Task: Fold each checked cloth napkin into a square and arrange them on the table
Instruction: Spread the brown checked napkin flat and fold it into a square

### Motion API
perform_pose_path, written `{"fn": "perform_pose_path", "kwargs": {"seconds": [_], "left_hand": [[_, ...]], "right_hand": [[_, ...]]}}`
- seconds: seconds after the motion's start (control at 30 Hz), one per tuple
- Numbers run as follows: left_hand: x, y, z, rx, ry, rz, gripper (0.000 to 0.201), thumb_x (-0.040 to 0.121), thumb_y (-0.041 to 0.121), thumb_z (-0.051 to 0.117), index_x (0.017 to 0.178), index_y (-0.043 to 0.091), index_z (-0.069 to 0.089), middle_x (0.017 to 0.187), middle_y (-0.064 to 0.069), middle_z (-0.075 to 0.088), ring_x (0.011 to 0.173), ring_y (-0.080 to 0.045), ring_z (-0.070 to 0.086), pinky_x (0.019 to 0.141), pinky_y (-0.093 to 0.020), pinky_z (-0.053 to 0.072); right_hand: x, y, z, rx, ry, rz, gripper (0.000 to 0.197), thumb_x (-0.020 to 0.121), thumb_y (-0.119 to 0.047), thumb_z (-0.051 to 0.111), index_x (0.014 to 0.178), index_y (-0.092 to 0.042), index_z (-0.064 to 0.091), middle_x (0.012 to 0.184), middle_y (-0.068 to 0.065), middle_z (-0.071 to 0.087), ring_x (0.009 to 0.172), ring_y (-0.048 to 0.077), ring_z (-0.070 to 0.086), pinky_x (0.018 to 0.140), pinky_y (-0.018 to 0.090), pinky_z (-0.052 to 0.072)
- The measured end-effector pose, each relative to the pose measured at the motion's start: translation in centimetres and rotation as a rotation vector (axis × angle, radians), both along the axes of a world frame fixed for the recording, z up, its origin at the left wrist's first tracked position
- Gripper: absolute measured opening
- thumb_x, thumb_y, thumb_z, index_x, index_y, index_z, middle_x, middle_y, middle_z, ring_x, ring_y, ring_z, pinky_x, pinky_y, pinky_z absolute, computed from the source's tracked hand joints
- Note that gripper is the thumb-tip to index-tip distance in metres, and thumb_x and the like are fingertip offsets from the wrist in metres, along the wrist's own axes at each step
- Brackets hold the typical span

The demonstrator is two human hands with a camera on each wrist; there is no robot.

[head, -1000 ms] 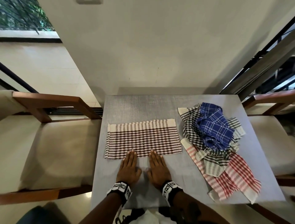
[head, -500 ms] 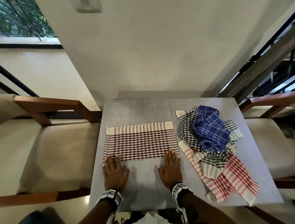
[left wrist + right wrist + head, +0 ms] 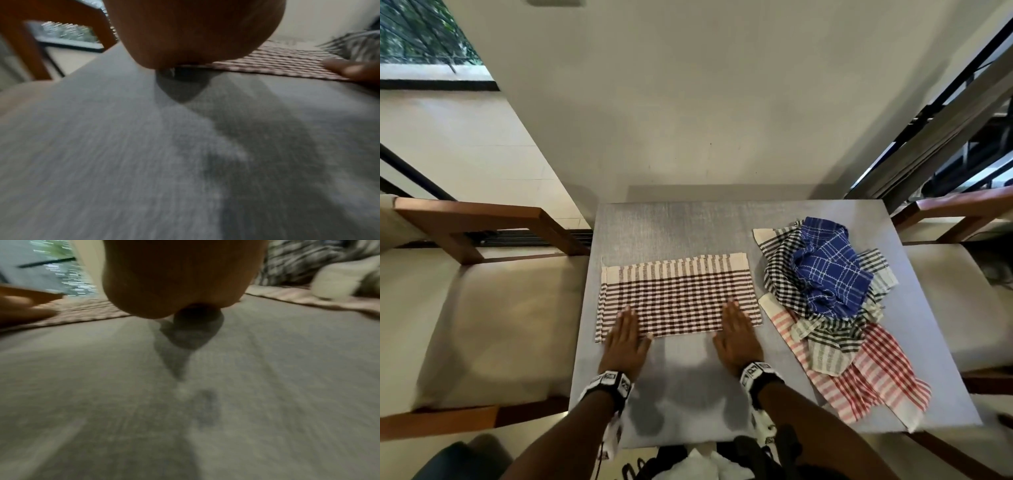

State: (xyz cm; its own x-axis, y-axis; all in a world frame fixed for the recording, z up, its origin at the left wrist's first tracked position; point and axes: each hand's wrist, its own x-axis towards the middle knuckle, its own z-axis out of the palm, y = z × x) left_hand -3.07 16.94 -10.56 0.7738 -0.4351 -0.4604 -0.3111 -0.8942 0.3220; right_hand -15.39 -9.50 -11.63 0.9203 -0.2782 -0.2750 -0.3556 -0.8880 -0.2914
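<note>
1. Left hand (image 3: 624,337) and right hand (image 3: 736,334) lie flat, fingers straight, gripping nothing, on the near edge of the brown checked napkin (image 3: 678,294).
2. Napkin: a folded rectangle with cream-striped far border, mid grey table (image 3: 674,226).

Napkin (image 3: 678,298) left of pile (image 3: 832,308) (touching)

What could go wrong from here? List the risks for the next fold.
1. The brown checked napkin is pinned only along its near edge by the flat left hand and right hand; the far layers could slip out of line.
2. The unfolded napkin pile lies close beside its right end and may snag.
</note>
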Motion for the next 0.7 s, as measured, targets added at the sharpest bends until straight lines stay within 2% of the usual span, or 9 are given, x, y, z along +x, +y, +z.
{"fn": "perform_pose_path", "kwargs": {"seconds": [0.07, 0.13, 0.3, 0.37, 0.43, 0.5, 0.57, 0.63, 0.7], "left_hand": [[-0.1, 2.5, -0.1, 0.037, -0.004, 0.039, 0.09, 0.08, 0.076, -0.01, 0.148, 0.018, -0.02, 0.156, 0.002, -0.026, 0.145, -0.014, -0.02, 0.119, -0.037, -0.008], [0.0, 3.3, 0.2, 0.063, -0.009, -0.002, 0.096, 0.078, 0.078, -0.013, 0.149, 0.014, -0.017, 0.155, -0.001, -0.023, 0.146, -0.016, -0.016, 0.119, -0.036, -0.008], [0.1, -0.2, 1.0, 0.055, -0.053, -0.124, 0.076, 0.095, 0.057, 0.014, 0.153, 0.008, 0.01, 0.161, -0.01, 0.004, 0.149, -0.025, 0.007, 0.119, -0.04, 0.004], [0.4, -3.4, 1.2, 0.013, -0.07, -0.278, 0.072, 0.094, 0.05, 0.021, 0.153, 0.011, 0.006, 0.16, -0.007, -0.002, 0.149, -0.023, 0.001, 0.12, -0.041, 0.005], [1.1, -6.6, 1.4, -0.017, -0.076, -0.334, 0.074, 0.09, 0.048, 0.014, 0.153, 0.011, 0.0, 0.159, -0.005, -0.01, 0.149, -0.021, -0.007, 0.122, -0.041, 0.001], [2.4, -8.7, 1.4, -0.005, -0.044, -0.283, 0.08, 0.083, 0.05, 0.004, 0.153, 0.012, -0.001, 0.16, -0.004, -0.011, 0.149, -0.019, -0.01, 0.12, -0.036, -0.006], [3.5, -9.1, 1.2, 0.014, -0.033, -0.259, 0.085, 0.079, 0.052, -0.003, 0.154, 0.013, -0.001, 0.161, -0.003, -0.011, 0.148, -0.017, -0.011, 0.117, -0.035, -0.006], [4.3, -8.0, 0.6, 0.018, -0.037, -0.256, 0.083, 0.08, 0.056, -0.002, 0.154, 0.017, -0.004, 0.161, 0.0, -0.013, 0.148, -0.016, -0.014, 0.116, -0.036, -0.006], [4.8, -5.5, -0.3, 0.01, -0.051, -0.13, 0.075, 0.089, 0.057, 0.004, 0.153, 0.02, -0.009, 0.16, 0.003, -0.016, 0.147, -0.015, -0.017, 0.118, -0.039, -0.005]], "right_hand": [[-2.2, -2.8, -0.3, -0.027, 0.018, -0.049, 0.071, 0.1, -0.046, 0.025, 0.157, -0.01, 0.003, 0.162, 0.005, -0.009, 0.152, 0.021, -0.006, 0.123, 0.037, -0.003], [-3.1, -3.9, -0.3, -0.064, 0.021, -0.001, 0.073, 0.098, -0.049, 0.024, 0.156, -0.008, 0.009, 0.163, 0.008, -0.003, 0.152, 0.023, 0.0, 0.122, 0.038, -0.001], [0.0, -0.9, 0.7, 0.015, -0.006, 0.068, 0.074, 0.095, -0.043, 0.034, 0.155, -0.005, 0.015, 0.162, 0.011, 0.006, 0.151, 0.025, 0.004, 0.121, 0.042, 0.006], [2.7, 1.2, 0.7, 0.076, -0.008, 0.191, 0.073, 0.093, -0.038, 0.037, 0.155, -0.003, 0.02, 0.162, 0.014, 0.012, 0.151, 0.026, 0.009, 0.122, 0.045, 0.016], [5.6, 3.2, 0.4, 0.09, 0.001, 0.286, 0.071, 0.094, -0.037, 0.035, 0.154, -0.002, 0.021, 0.162, 0.014, 0.015, 0.151, 0.026, 0.01, 0.121, 0.047, 0.02], [8.0, 4.1, 0.0, 0.104, 0.024, 0.284, 0.068, 0.096, -0.035, 0.031, 0.155, -0.004, 0.019, 0.163, 0.011, 0.012, 0.152, 0.025, 0.008, 0.12, 0.049, 0.018], [9.0, 3.9, -0.3, 0.067, 0.06, 0.271, 0.067, 0.098, -0.036, 0.029, 0.156, -0.007, 0.014, 0.164, 0.008, 0.006, 0.152, 0.023, 0.004, 0.121, 0.049, 0.015], [8.8, 2.9, -0.4, 0.013, 0.039, 0.276, 0.067, 0.098, -0.04, 0.027, 0.157, -0.009, 0.014, 0.164, 0.007, 0.006, 0.152, 0.022, 0.004, 0.122, 0.049, 0.014], [7.8, 1.2, -0.5, -0.02, 0.002, 0.202, 0.07, 0.098, -0.045, 0.025, 0.157, -0.011, 0.009, 0.164, 0.005, 0.0, 0.152, 0.02, -0.002, 0.123, 0.043, 0.003]]}}
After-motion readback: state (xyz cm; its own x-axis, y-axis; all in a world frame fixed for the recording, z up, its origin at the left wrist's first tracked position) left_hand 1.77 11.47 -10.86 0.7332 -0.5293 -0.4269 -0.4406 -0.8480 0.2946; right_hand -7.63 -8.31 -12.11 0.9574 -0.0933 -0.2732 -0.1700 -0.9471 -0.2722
